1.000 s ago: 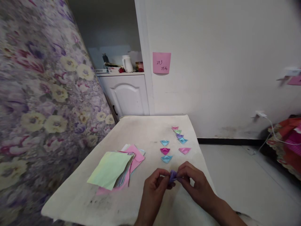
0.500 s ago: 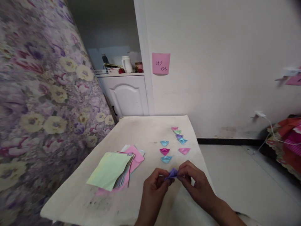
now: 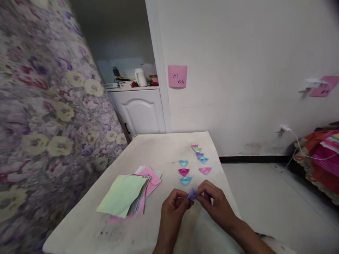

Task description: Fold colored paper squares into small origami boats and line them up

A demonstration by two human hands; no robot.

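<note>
A small purple origami boat (image 3: 192,194) is pinched between my two hands, above the near part of the table. My left hand (image 3: 173,208) grips its left end between thumb and forefinger. At its right end, the fingers of my right hand (image 3: 215,201) are closed on the paper. Just beyond my hands lie folded paper boats: a light blue one (image 3: 185,180), a magenta one (image 3: 183,172), another blue one (image 3: 183,162) and a pink one (image 3: 205,170). Farther back, several more sit in an overlapping row, with a blue boat (image 3: 203,159) nearest.
A stack of coloured paper (image 3: 122,195), pale green on top, lies on the left of the cream-covered table (image 3: 156,146). A floral curtain (image 3: 60,141) hangs at left. Behind stands a white cabinet (image 3: 144,111); a pink note (image 3: 177,76) is on the wall.
The view has shifted slightly. My hands still grip the purple boat, which is now tilted more upright, its peak pointing up. The boats and paper stack have stayed in place on the table.
</note>
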